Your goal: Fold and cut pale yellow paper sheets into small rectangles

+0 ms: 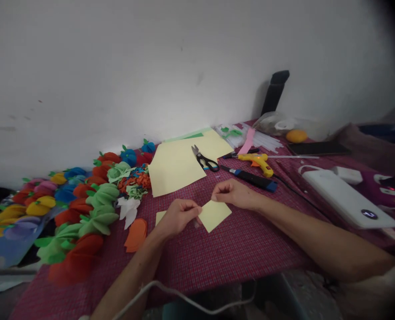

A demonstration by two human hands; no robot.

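A small pale yellow paper square (216, 217) is held above the checked red tablecloth (244, 249). My left hand (180, 215) pinches its left corner, fingers closed. At its upper edge, my right hand (232, 194) grips it between thumb and fingers. Another pale yellow piece (160, 216) lies partly hidden behind my left hand. Beyond the hands rest large pale yellow sheets (173, 166), with black-handled scissors (205, 160) on top. A blue and black utility knife (250, 177) lies just past my right hand.
Colourful felt or paper flower shapes (99, 202) crowd the left side, near orange cut pieces (136, 234). To the right are a yellow glue gun (257, 162) with its cord, a white power bank (347, 198) and a dark phone-like slab (319, 148). A white cable (184, 297) crosses the front edge.
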